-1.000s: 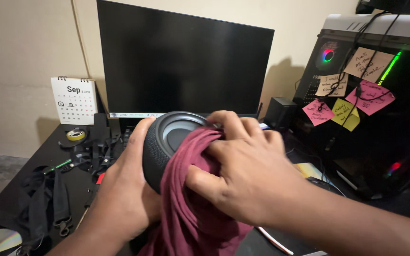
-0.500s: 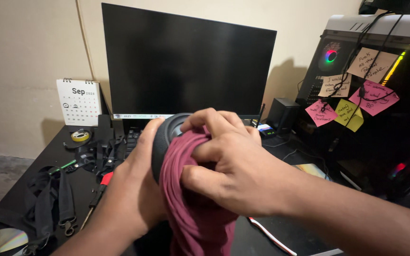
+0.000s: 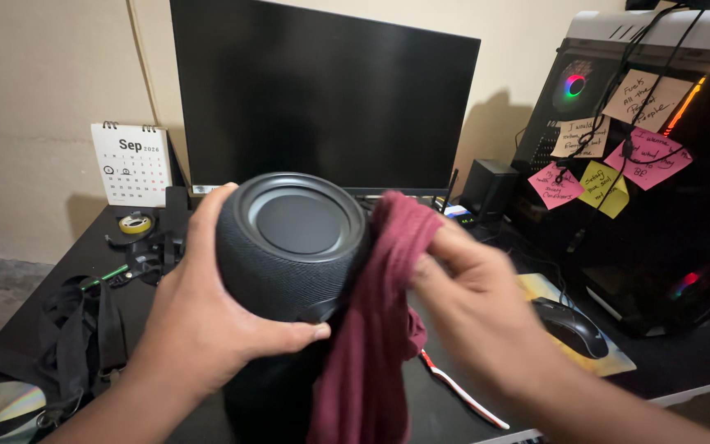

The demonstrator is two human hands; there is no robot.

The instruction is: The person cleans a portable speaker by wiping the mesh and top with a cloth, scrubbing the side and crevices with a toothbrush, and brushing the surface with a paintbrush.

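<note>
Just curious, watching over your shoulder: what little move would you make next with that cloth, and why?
Probably bring the maroon cloth back onto the black speaker. The right hand holds it just off the side, while the left hand steadies the speaker.

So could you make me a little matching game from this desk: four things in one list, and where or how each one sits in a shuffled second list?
Things:
1. black cylindrical speaker
2. maroon cloth
3. desk calendar
4. computer mouse

Places or states:
A. stands against the wall, left of the monitor
B. lies on a yellowish mouse pad at the right
C. gripped around its side by the left hand
D. bunched in the right hand, hanging down

Pairs: 1-C, 2-D, 3-A, 4-B
</note>
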